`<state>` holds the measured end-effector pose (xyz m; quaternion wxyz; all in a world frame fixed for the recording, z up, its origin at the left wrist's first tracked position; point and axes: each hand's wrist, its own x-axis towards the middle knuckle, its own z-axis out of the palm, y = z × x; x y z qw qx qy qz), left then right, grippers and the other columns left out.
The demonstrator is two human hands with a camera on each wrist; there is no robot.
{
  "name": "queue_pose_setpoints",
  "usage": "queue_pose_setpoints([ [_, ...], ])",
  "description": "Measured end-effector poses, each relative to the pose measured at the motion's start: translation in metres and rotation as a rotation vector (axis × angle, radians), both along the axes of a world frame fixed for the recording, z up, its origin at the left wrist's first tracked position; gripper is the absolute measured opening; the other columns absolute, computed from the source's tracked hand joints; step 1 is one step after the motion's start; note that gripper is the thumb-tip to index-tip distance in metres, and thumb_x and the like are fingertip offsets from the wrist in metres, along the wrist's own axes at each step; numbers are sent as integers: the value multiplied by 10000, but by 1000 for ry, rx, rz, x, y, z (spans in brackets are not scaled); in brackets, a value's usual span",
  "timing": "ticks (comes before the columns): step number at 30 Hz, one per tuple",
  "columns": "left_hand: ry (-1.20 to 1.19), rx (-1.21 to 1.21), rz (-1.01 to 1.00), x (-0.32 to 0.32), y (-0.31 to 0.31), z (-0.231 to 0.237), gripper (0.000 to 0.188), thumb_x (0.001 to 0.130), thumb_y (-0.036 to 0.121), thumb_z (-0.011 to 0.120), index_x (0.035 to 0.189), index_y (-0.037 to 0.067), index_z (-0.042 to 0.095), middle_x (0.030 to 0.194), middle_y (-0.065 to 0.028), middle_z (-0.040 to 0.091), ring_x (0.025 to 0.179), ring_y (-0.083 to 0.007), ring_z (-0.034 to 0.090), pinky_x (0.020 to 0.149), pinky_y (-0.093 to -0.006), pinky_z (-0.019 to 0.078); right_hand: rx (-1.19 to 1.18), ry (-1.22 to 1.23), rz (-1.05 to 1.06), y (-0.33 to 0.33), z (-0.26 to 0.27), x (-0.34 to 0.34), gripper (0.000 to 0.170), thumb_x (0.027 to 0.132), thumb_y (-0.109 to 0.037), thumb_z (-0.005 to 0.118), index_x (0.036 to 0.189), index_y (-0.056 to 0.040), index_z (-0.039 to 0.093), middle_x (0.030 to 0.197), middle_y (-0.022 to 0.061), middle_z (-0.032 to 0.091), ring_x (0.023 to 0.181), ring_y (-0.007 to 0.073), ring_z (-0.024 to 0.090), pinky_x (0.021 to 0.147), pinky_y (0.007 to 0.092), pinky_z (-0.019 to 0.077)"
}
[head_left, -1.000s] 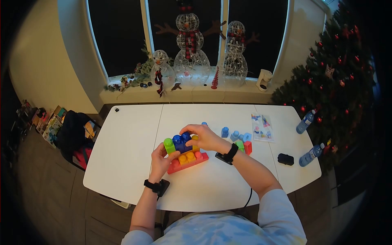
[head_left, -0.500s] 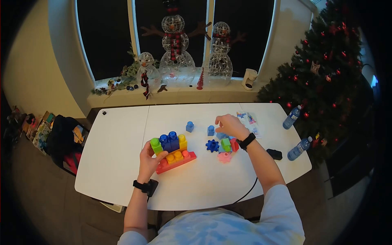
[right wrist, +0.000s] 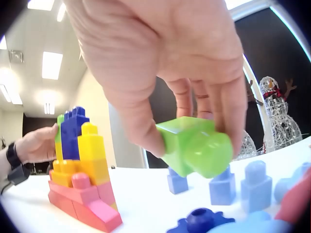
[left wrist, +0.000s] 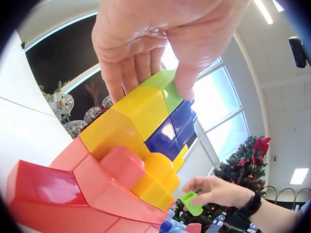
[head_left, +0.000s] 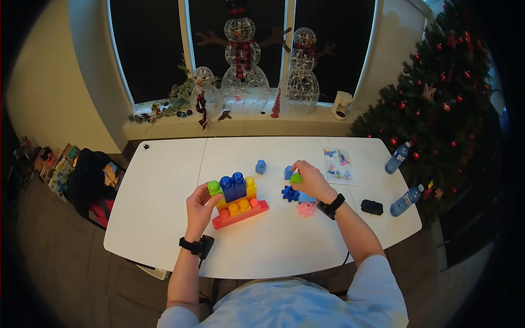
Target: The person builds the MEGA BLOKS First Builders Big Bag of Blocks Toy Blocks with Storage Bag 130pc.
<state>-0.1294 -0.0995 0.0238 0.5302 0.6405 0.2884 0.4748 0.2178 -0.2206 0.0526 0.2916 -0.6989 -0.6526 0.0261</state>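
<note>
My left hand (head_left: pixel 198 214) grips the green block (head_left: pixel 214 188) at the left end of a stacked build. The build has a red base (head_left: pixel 240 215), yellow blocks (left wrist: pixel 141 111) and dark blue blocks (right wrist: pixel 73 133) between green and yellow. To the right, my right hand (head_left: pixel 310 183) pinches a loose green block (right wrist: pixel 194 145) between thumb and fingers, lifted above the table and tilted, with its stud toward the right wrist camera. Beneath it lie a dark blue gear (head_left: pixel 290 193), a pink gear (head_left: pixel 307 209) and light blue pieces (right wrist: pixel 256 187).
A light blue block (head_left: pixel 261 167) stands behind the build. A printed sheet (head_left: pixel 339 167), a black case (head_left: pixel 372 207) and two water bottles (head_left: pixel 397 158) are on the right side of the white table (head_left: pixel 147 208). Wire snowmen (head_left: pixel 244 82) stand on the sill.
My right hand left the build, moved right to the loose pieces and picked up a green block. My left hand still holds the build's left end.
</note>
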Motion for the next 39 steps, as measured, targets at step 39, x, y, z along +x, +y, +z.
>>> queue_pose_setpoints([
  [39, 76, 43, 3, -1, 0, 2, 532, 857, 52, 828, 1333, -17, 600, 1215, -122, 712, 1143, -229, 693, 1055, -381, 539, -39, 219, 422, 71, 59, -63, 648, 804, -163, 863, 1381, -81, 580, 1201, 176, 720, 1028, 320, 707, 884, 396, 569],
])
